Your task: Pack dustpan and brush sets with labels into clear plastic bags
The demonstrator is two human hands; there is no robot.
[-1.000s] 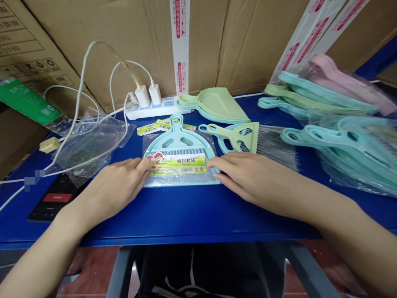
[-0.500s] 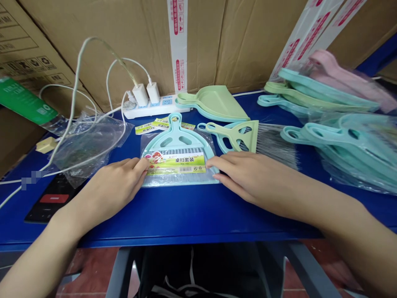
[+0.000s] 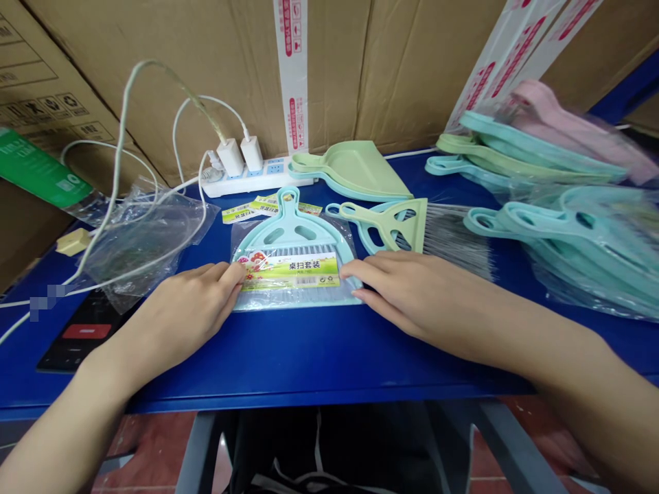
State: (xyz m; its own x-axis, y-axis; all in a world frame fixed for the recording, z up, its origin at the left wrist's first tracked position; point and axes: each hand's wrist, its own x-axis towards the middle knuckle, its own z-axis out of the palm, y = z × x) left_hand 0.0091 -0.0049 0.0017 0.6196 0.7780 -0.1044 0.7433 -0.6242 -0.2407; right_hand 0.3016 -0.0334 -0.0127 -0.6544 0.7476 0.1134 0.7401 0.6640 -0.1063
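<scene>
A light-blue dustpan and brush set (image 3: pixel 290 230) lies flat in a clear plastic bag on the blue table, its handle pointing away from me. Across the brush bristles sits a green and yellow label card (image 3: pixel 288 270). My left hand (image 3: pixel 198 302) is closed on the bag's left edge, thumb and fingers together. On the opposite edge my right hand (image 3: pixel 401 288) pinches the bag beside the label. Just behind the set are loose label cards (image 3: pixel 247 210). Right of it lie a green brush (image 3: pixel 391 223) and a blue one beneath, grey bristles pointing right.
Green and blue dustpans (image 3: pixel 360 168) are stacked behind. Bagged sets (image 3: pixel 561 226) pile up at right. A white power strip (image 3: pixel 262 177) with chargers and cables stands at back left, near a crumpled plastic bag (image 3: pixel 149 240), a phone (image 3: pixel 77 336) and a green tube (image 3: pixel 44 168). Cardboard boxes (image 3: pixel 340 75) line the back.
Both hands keep their places at the set's two edges. The whole view has shifted very slightly; nothing else visibly differs.
</scene>
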